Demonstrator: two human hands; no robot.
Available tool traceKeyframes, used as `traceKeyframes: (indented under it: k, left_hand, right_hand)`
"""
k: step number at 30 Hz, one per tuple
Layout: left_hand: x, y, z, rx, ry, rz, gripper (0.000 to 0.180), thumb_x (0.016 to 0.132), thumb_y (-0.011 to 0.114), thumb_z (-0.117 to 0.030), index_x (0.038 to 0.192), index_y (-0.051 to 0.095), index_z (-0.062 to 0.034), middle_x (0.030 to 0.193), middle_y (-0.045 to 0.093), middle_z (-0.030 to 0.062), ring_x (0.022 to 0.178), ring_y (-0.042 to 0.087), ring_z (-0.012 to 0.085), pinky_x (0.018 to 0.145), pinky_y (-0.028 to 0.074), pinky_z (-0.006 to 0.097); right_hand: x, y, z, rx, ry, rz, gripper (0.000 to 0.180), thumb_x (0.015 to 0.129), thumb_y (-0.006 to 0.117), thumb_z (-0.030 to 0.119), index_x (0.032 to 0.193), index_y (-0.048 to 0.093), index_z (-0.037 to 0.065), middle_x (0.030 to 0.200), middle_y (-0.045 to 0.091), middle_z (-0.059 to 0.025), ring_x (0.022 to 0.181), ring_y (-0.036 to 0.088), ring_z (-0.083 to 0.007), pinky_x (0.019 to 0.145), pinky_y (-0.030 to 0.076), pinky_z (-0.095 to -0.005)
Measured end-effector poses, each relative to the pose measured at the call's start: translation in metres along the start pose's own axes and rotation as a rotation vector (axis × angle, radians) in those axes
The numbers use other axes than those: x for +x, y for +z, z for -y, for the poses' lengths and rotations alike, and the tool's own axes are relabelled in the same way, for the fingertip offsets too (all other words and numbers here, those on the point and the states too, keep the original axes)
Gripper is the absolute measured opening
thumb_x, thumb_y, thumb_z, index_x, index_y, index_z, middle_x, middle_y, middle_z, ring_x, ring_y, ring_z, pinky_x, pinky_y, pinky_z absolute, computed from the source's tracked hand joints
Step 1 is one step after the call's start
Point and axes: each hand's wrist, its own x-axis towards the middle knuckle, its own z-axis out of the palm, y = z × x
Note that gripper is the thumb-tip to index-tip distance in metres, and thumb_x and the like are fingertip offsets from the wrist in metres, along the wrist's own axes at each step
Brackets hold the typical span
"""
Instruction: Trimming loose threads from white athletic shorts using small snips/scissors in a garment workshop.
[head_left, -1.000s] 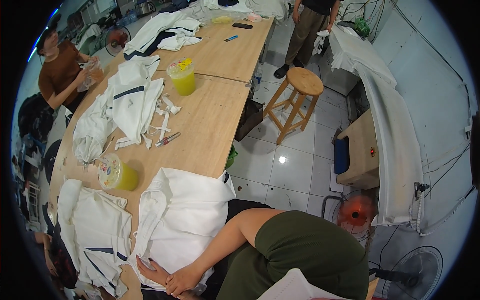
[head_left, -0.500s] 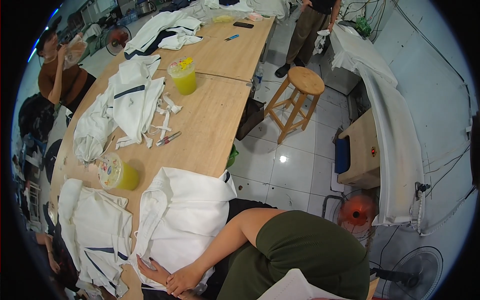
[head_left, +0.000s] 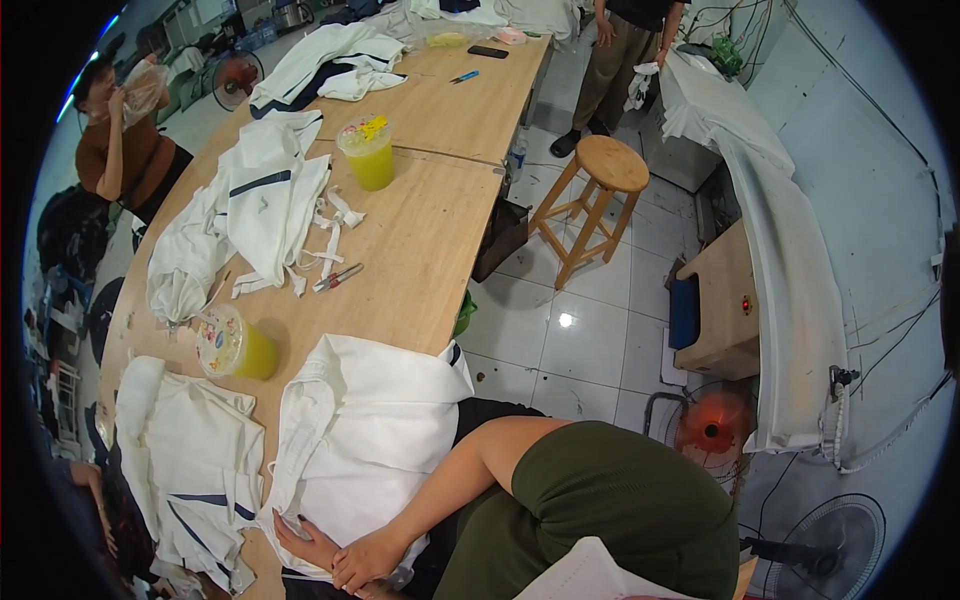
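A white garment is spread over the near corner of the wooden table, hanging toward my lap. On its lower edge rests my left hand, fingers stretched out and lying loosely on the cloth. My right hand lies across my left wrist with its fingers wrapped round it. Left of this garment is a folded white garment with dark blue stripes. Just beyond the two garments stands a lidded cup of yellow-green drink.
The wooden table also holds another drink cup, thread snips, white garments, blue snips and a phone. A wooden stool, an orange fan and two standing people are around it.
My hands and the garments stay put. The person at the far left lifts a clear bag higher. The person at the back shifts an arm, and an arm at the lower left edge moves.
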Motion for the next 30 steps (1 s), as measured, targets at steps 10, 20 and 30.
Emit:
traceKeyframes:
  k: [10, 20, 30]
  left_hand:
    - [0.045, -0.012, 0.042, -0.483, -0.209, 0.033, 0.034, 0.096, 0.040, -0.021, 0.115, 0.053, 0.0042, 0.091, 0.064, 0.0117, 0.075, 0.059, 0.0188, 0.067, 0.046, 0.028]
    - [0.086, 0.005, 0.080, -1.160, -0.596, 0.022, 0.026, 0.088, 0.051, -0.019, 0.109, 0.060, -0.0058, 0.080, 0.062, 0.0031, 0.056, 0.046, 0.0044, 0.050, 0.042, 0.020]
    - [0.058, -0.015, 0.100, -1.542, -0.657, -0.068, 0.024, 0.090, 0.046, -0.013, 0.108, 0.060, -0.0060, 0.088, 0.064, 0.0034, 0.061, 0.055, 0.0077, 0.056, 0.045, 0.021]
  right_hand:
    - [0.084, -0.018, 0.016, 0.041, -0.134, -0.084, 0.020, 0.076, 0.054, 0.015, 0.094, 0.055, 0.006, 0.109, 0.052, -0.0149, 0.099, 0.051, -0.0321, 0.085, 0.039, -0.0435]
    - [0.211, -0.024, 0.028, -0.041, -0.250, -0.117, 0.037, 0.080, 0.049, 0.009, 0.116, 0.054, 0.004, 0.129, 0.046, -0.0188, 0.114, 0.050, -0.0349, 0.089, 0.042, -0.0443]
    - [0.317, 0.005, 0.034, 0.118, -0.220, -0.207, 0.028, 0.082, 0.052, 0.012, 0.106, 0.059, -0.001, 0.116, 0.053, -0.0238, 0.101, 0.055, -0.0336, 0.086, 0.044, -0.0380]
